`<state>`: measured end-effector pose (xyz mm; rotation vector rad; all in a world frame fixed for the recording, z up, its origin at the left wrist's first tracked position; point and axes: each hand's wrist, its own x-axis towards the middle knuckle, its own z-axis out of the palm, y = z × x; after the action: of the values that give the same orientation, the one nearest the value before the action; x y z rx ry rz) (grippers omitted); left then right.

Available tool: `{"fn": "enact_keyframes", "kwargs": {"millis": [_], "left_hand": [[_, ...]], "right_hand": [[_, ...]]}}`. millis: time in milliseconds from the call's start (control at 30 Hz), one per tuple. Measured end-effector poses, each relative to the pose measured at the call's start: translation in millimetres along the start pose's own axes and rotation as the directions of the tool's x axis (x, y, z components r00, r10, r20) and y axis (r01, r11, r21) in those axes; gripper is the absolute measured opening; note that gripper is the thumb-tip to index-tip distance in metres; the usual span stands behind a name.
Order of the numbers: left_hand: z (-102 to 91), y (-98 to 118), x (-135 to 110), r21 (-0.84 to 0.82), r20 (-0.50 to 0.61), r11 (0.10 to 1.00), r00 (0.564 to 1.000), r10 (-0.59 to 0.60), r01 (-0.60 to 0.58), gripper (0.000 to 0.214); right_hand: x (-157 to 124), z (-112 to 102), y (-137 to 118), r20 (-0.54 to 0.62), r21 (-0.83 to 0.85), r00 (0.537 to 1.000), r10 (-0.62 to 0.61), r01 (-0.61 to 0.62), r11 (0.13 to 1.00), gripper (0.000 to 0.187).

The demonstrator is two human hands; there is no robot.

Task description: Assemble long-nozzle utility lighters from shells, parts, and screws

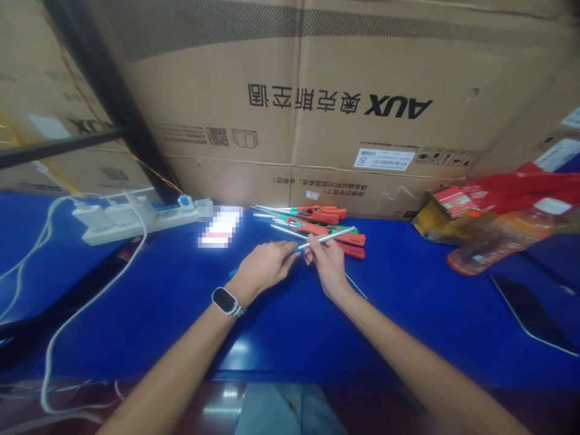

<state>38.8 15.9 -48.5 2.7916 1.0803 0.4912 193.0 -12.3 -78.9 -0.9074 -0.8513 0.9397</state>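
Note:
My left hand [267, 266], wearing a watch on the wrist, is closed around a blue piece, mostly hidden, that looks like a lighter handle [232, 273]. A slim silver metal tube [338, 234] slants up to the right from my left fingertips. My right hand [328, 263] pinches this tube between thumb and fingers, close beside the left. Just behind both hands lies a loose pile of red stick lighters [351, 238] with silver barrels, some with green parts. A thin metal rod [356, 286] rests on the blue table [290, 326] by my right wrist.
A large cardboard box [203, 72] stands along the back. At the left are a white power strip [136, 223], cables and a bright, blurred-out screen [220, 226]. A drink bottle [502, 238], a red plastic bag [512, 187] and a phone [534, 311] lie at the right.

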Motion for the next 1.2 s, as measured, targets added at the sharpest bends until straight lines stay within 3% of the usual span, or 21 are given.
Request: {"fn": "enact_keyframes", "kwargs": {"millis": [367, 533, 700, 867, 967, 1067, 1133, 1200], "left_hand": [[2.3, -6.3, -5.0, -0.106, -0.008, 0.994, 1.000, 0.017, -0.018, 0.024], [5.5, -6.7, -5.5, -0.081, 0.017, 0.997, 1.000, -0.003, 0.005, 0.027], [6.0, -5.0, -3.7, -0.032, 0.004, 0.999, 0.999, -0.038, 0.039, 0.028], [-3.1, -1.6, 0.8, -0.196, -0.088, 0.980, 0.995, -0.051, 0.033, 0.020], [-10.2, -0.9, 7.9, -0.357, -0.164, 0.932, 0.978, -0.131, 0.065, 0.020], [-15.1, -2.2, 19.6, -0.652, -0.146, 0.753, 0.961, -0.236, 0.086, 0.030], [-15.6, -3.0, 28.0, -0.871, -0.069, 0.485, 0.960, -0.273, 0.075, 0.038], [-13.4, -2.3, 34.4, -0.979, 0.002, 0.194, 0.952, -0.305, 0.064, 0.045]], "right_hand": [[-4.8, 3.6, -0.5, 0.090, -0.014, 0.995, 0.040, -0.039, 0.999, 0.032], [-3.1, 0.5, 1.4, 0.092, -0.027, 0.989, 0.119, -0.117, 0.993, 0.033], [-3.8, 2.9, -0.9, 0.066, -0.010, 0.992, 0.109, -0.109, 0.994, 0.033], [-7.6, 4.5, -6.0, 0.185, -0.060, 0.972, 0.146, -0.137, 0.989, 0.039], [-10.5, 0.7, -11.3, 0.246, -0.114, 0.957, 0.153, -0.128, 0.985, 0.038], [-13.1, -6.5, -16.2, 0.246, -0.192, 0.953, 0.176, -0.130, 0.973, 0.036], [-13.5, -12.6, -17.4, 0.223, -0.237, 0.955, 0.194, -0.140, 0.961, 0.036], [-12.6, -19.2, -17.0, 0.196, -0.272, 0.960, 0.201, -0.143, 0.952, 0.036]]}}
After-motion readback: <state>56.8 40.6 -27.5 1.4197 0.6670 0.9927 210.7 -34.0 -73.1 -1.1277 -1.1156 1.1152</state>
